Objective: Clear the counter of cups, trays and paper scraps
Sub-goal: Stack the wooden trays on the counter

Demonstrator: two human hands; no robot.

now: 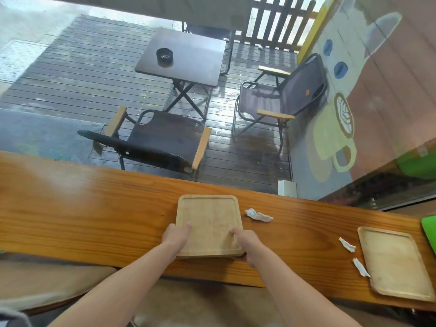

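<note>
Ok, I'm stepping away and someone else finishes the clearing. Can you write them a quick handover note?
Left hand and right hand both grip the near edge of the middle tray, thumbs on top.
Second tray lies on the counter at the far right.
Paper scraps: one right of the middle tray, two left of the second tray.
No cups in view.
Left: remove both trays and all three scraps.

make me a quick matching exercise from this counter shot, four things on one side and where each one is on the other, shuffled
Things:
1. near tray
2. far-right tray
3. crumpled paper scrap
4. ashtray

Places:
A. on the dark table outside
B. held at its near edge by both hands, left hand and right hand
C. on the counter just right of the held tray
D. at the counter's right end, beside two small scraps

Pairs: 1-B, 2-D, 3-C, 4-A
</note>
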